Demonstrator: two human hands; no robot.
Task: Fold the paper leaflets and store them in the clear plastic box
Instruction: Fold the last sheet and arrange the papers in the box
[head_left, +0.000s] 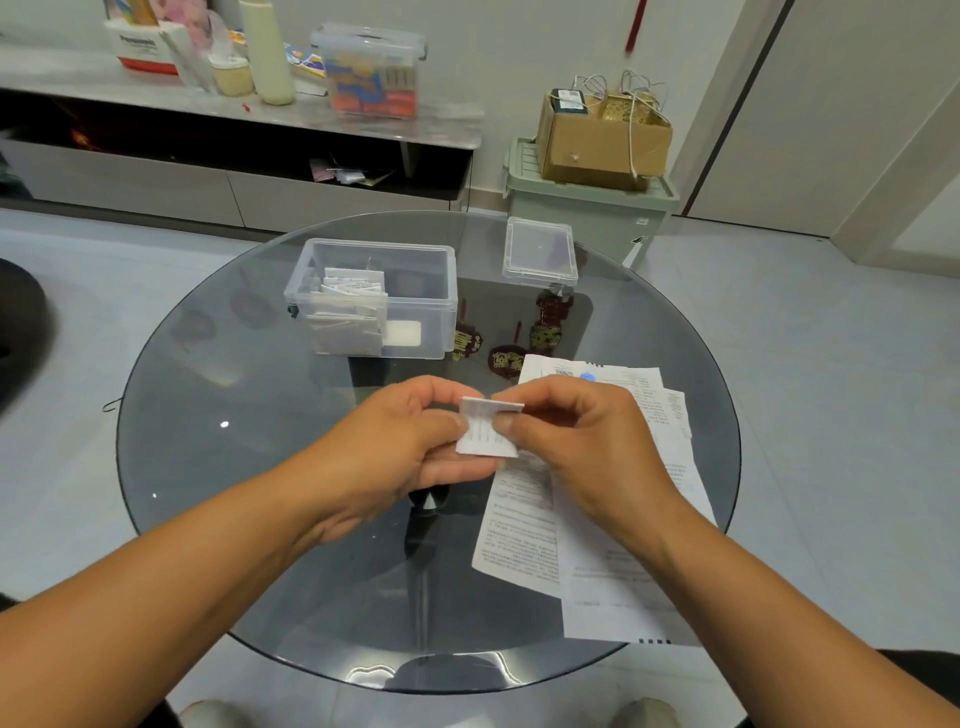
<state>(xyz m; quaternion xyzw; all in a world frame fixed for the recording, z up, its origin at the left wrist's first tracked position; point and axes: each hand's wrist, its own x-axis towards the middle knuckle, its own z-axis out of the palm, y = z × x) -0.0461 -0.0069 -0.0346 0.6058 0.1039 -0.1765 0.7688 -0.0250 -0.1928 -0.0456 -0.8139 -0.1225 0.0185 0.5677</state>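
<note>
Two bare forearms, no sleeves in view. No rings or watch on left hand (410, 441) or right hand (576, 436).

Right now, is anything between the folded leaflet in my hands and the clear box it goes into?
Nothing visible. The folded leaflet is pinched between both hands above the glass table, and the clear plastic box stands open beyond it, its lid off to the right.

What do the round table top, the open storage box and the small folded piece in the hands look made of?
Table top: looks like dark tinted glass, glossy; lights reflect and the base shows through. Clear plastic box: seemingly translucent moulded plastic, slightly frosted; the folded leaflets inside show through its wall. Folded leaflet, pinched by left hand and right hand: thin matte white printed paper, sharply creased.
</note>
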